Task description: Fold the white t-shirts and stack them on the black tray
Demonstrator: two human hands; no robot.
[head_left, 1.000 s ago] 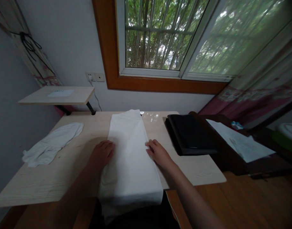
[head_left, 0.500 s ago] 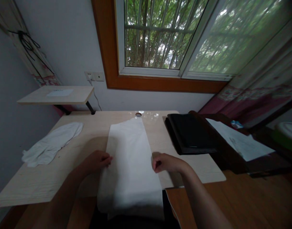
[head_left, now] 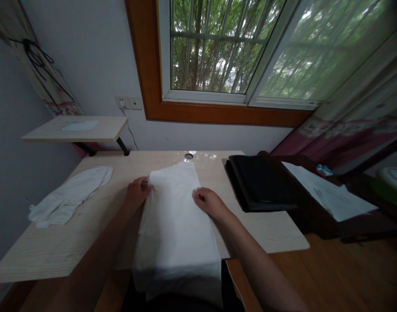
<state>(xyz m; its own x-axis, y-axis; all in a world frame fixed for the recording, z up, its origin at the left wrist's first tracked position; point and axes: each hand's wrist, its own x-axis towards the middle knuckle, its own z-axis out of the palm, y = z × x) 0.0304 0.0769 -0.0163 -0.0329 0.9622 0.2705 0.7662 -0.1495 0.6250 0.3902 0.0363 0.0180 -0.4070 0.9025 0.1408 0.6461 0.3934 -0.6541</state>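
The person's two hands flank the cloth, a long white piece lying lengthwise on the table. The left hand is at its left edge, just below the far left corner, back upward, fingers bent inward and thumb toward the fabric. The right hand is at the opposite edge, about level with the left, fingers curled and thumb drawn in to the fingertips. Both sit against the cloth, though one cannot tell whether either pinches a layer of it. The left forearm slants in from the lower left and the right forearm from the lower right, with the cloth between them

The far end of the cloth stops just short of a round hole near the table's back edge; its near end runs past the front edge, over dark clothing. Left of the left hand, pale wood stretches to a smaller white garment, well apart. On the right, a strip of wood separates the hand from a black case. Behind the table stands the wall, with a shelf raised over the back left corner
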